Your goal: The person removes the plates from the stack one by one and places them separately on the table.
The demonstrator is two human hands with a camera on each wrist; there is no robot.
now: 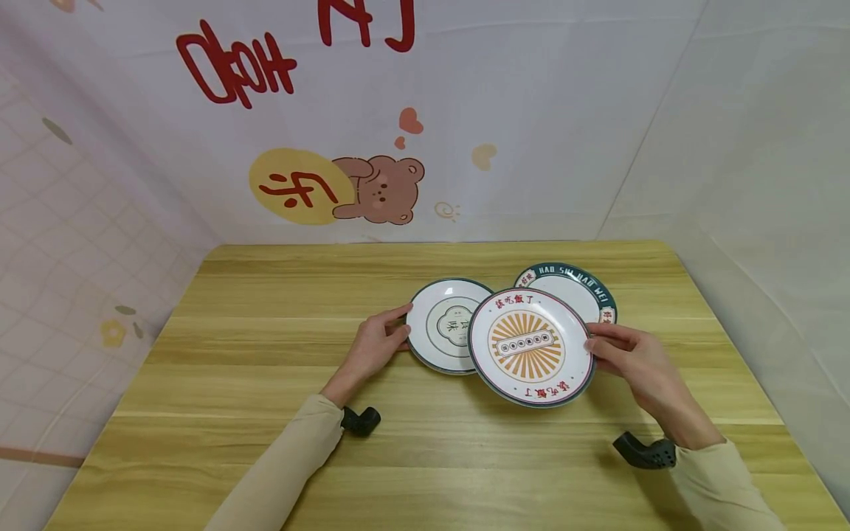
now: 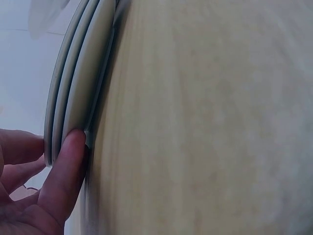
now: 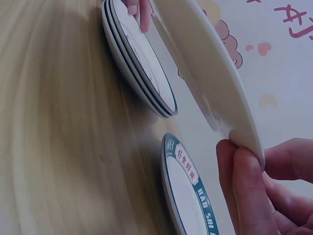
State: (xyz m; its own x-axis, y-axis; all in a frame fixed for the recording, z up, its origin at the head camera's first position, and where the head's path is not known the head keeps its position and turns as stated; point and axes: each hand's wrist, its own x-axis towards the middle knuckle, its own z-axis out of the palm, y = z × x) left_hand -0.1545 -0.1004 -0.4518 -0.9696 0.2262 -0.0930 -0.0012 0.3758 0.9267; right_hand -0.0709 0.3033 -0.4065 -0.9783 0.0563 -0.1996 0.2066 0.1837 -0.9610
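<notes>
In the head view my left hand (image 1: 372, 346) grips the left rim of a stack of plates (image 1: 426, 317), whose top plate is white with a dark rim and a green emblem. Three stacked edges show between thumb and fingers in the left wrist view (image 2: 61, 98). My right hand (image 1: 647, 369) pinches the right edge of a white plate with an orange sunburst (image 1: 529, 372). That plate is tilted and raised off the table, as its pale underside (image 3: 210, 63) shows in the right wrist view. It partly covers the stack and a green-rimmed plate (image 1: 571, 290) behind it.
The plates are at the centre-right of a wood-grain table (image 1: 265, 332). Behind it hangs a white cloth backdrop (image 1: 531, 88) with red lettering and a cartoon bear (image 1: 385, 190). Black wrist mounts (image 1: 644, 451) stick out near both sleeves.
</notes>
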